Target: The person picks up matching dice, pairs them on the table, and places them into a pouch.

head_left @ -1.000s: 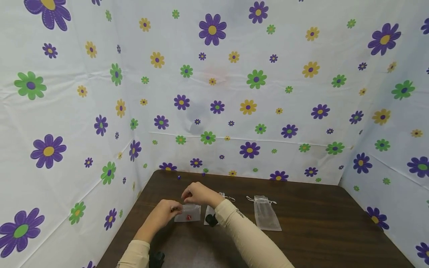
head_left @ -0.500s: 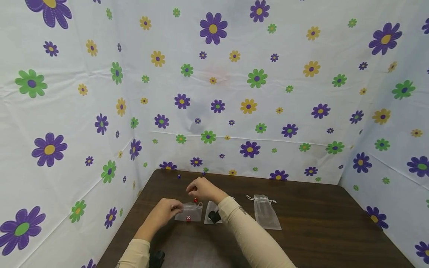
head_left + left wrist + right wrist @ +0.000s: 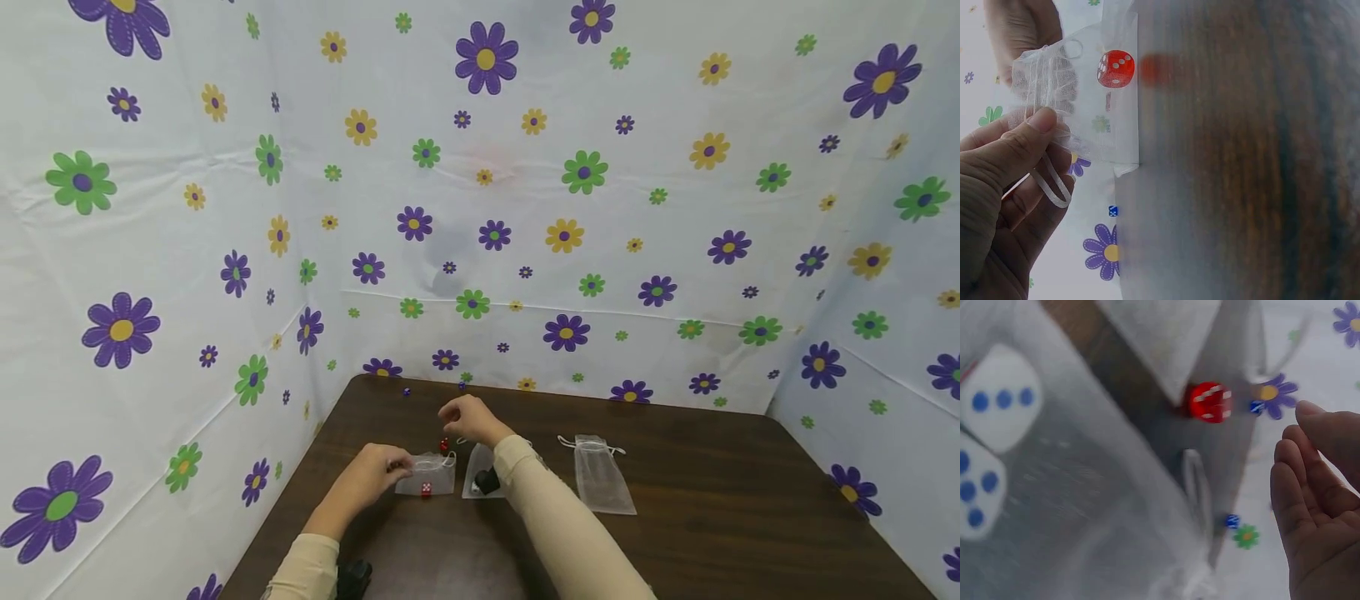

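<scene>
My left hand point(image 3: 373, 468) pinches the gathered top of a white mesh drawstring pouch point(image 3: 1088, 128) between thumb and fingers, its cord loop hanging below them in the left wrist view. A red die point(image 3: 1116, 69) with white dots shows through the lower part of this pouch. Another red die point(image 3: 1210, 402) lies on the table just behind it. My right hand point(image 3: 474, 419) hovers above and behind a second mesh pouch point(image 3: 483, 458), fingers loosely bent, thumb near the fingertips, with nothing between them in the right wrist view. White dice point(image 3: 1004, 400) with blue dots show through that second pouch.
A third mesh pouch point(image 3: 602, 479) lies flat to the right, its cords spread at the top. Two small blue dice point(image 3: 407, 391) sit near the table's back edge. Flowered white cloth point(image 3: 495, 267) hangs behind and beside the brown table point(image 3: 720, 483).
My right hand has moved from the first pouch's opening back and to the right. The loose red die behind that pouch has come into view. My left hand keeps its hold.
</scene>
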Tool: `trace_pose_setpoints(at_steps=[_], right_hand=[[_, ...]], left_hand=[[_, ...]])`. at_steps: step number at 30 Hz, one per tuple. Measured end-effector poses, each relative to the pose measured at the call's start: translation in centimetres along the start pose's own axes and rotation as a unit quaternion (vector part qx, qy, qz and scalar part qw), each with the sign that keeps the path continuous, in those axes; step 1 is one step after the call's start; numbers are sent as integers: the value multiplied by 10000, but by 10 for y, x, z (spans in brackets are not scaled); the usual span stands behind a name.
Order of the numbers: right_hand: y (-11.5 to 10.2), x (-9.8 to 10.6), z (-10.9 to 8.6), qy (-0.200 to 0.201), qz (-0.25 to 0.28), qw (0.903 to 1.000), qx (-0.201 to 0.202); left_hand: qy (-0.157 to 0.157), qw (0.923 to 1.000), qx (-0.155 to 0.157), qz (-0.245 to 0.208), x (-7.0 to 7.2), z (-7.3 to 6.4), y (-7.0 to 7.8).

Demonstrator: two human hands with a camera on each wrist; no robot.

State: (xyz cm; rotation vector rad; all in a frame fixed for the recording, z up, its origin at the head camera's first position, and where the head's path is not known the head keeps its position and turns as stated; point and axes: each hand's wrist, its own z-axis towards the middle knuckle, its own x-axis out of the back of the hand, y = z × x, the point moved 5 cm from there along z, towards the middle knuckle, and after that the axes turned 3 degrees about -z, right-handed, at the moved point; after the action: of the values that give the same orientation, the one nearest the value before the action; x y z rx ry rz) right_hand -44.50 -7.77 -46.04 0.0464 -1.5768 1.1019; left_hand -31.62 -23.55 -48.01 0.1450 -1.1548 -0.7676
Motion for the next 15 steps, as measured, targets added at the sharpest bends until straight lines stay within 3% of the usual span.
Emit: trace_pose_setpoints(at_steps=[15], right_hand=[[22, -31, 6, -172, -655, 9976, -133]], left_hand=[[-3, 9999, -50, -132, 1, -4, -3]])
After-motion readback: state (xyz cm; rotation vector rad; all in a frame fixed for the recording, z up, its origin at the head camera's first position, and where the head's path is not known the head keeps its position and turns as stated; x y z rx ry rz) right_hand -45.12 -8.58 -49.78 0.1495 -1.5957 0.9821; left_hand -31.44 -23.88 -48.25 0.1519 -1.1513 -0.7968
